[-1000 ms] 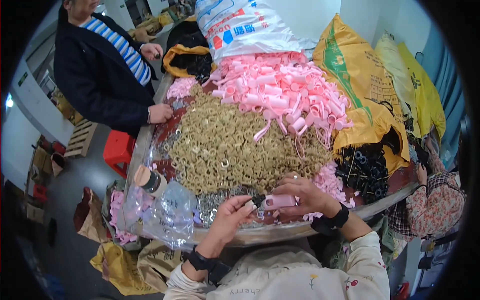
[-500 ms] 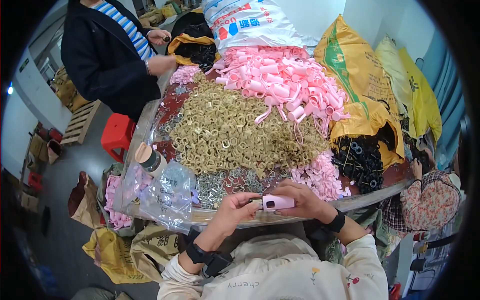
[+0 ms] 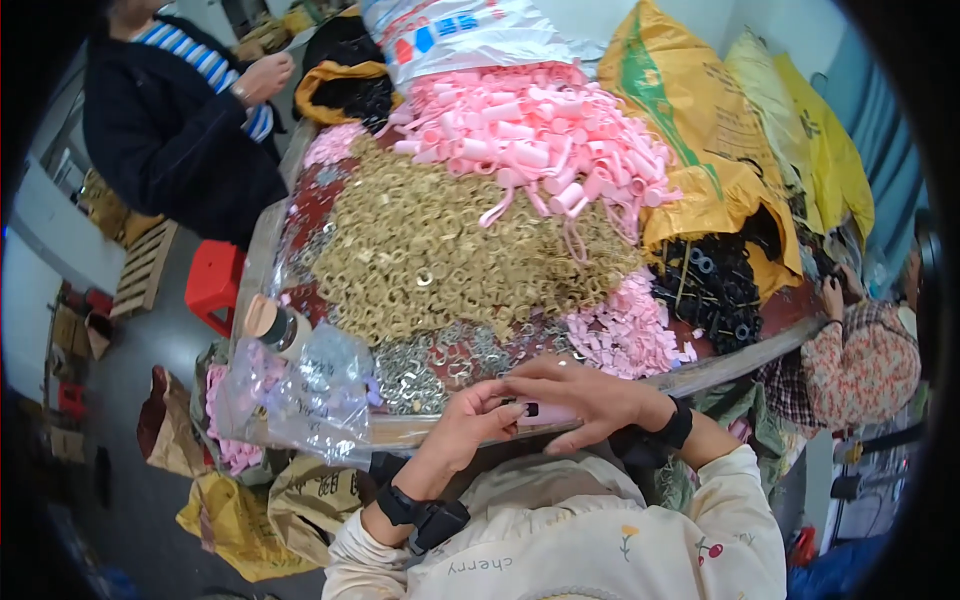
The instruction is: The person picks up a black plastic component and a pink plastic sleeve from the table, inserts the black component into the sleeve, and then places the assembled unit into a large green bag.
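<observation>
At the near edge of the table, my left hand pinches the end of a pink plastic tube with a small dark square opening. A small dark part sits at its fingertips, too hidden to name. My right hand reaches over the tube from the right, fingers stretched out and thumb apart, covering part of it. Just beyond my hands lie loose silver metal clips and a pile of small pink plastic pieces. Behind them spreads a large heap of brass-coloured metal rings.
Pink tubes with straps spill from a white sack. Black parts lie in a yellow sack at right. A bottle and clear plastic bag stand left. One co-worker stands far left; another is at right.
My right hand has loosened from the pink tube and stretched its fingers over it. My left hand still grips its end. The co-worker's hands at far left have come together and risen. The view has shifted.
</observation>
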The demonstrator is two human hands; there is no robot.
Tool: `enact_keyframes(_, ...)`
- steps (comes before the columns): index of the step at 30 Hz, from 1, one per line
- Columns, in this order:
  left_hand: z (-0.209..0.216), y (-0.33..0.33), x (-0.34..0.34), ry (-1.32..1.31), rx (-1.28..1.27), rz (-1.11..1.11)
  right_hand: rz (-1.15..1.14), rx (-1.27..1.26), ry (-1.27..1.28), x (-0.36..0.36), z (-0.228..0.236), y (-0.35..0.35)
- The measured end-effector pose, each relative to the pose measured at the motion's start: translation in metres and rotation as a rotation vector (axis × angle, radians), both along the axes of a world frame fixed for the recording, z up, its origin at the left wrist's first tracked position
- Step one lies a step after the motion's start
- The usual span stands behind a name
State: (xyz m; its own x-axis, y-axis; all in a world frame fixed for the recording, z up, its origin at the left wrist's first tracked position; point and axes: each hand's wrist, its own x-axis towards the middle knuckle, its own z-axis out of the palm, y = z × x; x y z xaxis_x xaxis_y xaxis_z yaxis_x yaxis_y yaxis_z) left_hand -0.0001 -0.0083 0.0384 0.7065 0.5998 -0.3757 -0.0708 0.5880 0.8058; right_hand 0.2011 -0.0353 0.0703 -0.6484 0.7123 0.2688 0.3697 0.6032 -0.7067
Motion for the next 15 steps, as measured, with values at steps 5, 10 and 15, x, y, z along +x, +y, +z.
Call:
enact_keyframes(5, 0.0, -0.006, 0.018, -0.024, -0.066, -0.055, 0.183, -0.205, 0.18, 0.007, 0.002, -0.009)
enact_keyframes(10, -0.009, -0.005, 0.039, -0.018, -0.127, -0.161, -0.109, -0.133, 0.076, 0.024, -0.011, -0.041)
enact_keyframes(15, -0.018, 0.017, 0.038, 0.106, 0.012, -0.079, -1.028, 0.044, -0.186, 0.11, -0.022, -0.121)
